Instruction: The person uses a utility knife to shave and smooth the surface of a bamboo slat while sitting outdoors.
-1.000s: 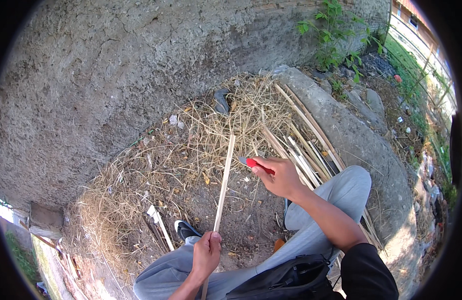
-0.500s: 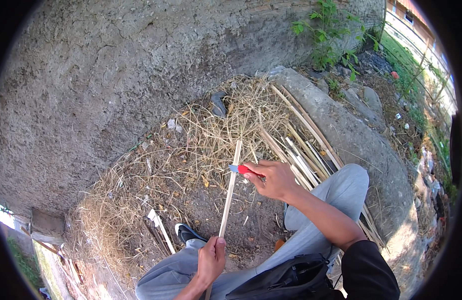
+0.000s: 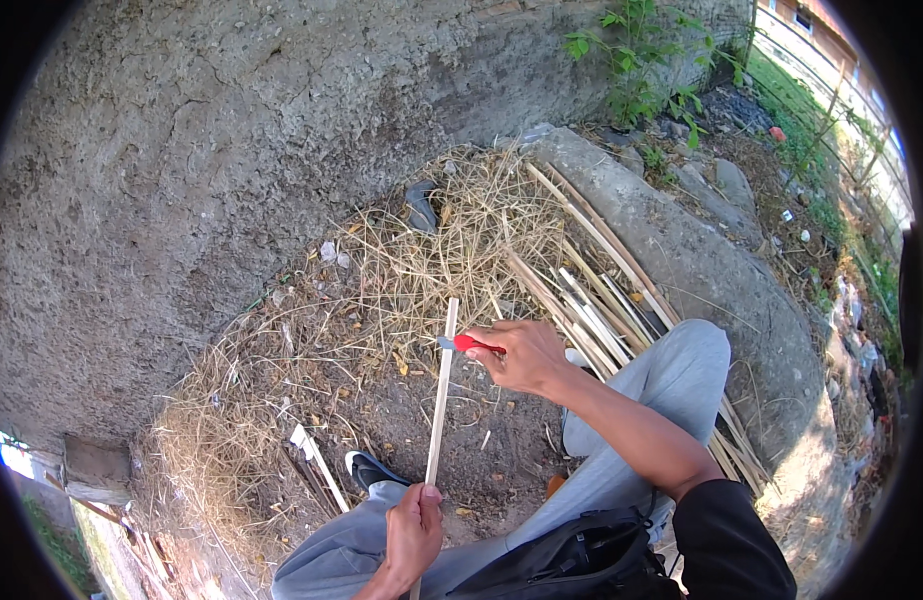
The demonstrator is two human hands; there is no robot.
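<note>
My left hand (image 3: pixel 414 532) is closed round the lower part of a long pale wooden strip (image 3: pixel 439 420), which points up and away from me. In my right hand (image 3: pixel 527 357) is a red-handled knife (image 3: pixel 479 345), gripped by its handle. Its short grey blade (image 3: pixel 447 343) lies across the strip a little below the far end. The blade seems to touch the wood. Part of the handle is hidden by my fingers, and the strip's near end runs down past my left hand over my leg.
Wooden strips (image 3: pixel 592 325) lie in a pile to the right, beside a large grey stone (image 3: pixel 672 230). Dry straw (image 3: pixel 452 235) covers the ground below a rough wall (image 3: pixel 232 150). A black bag (image 3: pixel 572 560) rests on my lap. A leafy plant (image 3: pixel 637 65) grows at the back right.
The strip has shifted slightly left, and its far end sits a little lower. My right hand and the knife have moved left with it. The whole view has also shifted slightly.
</note>
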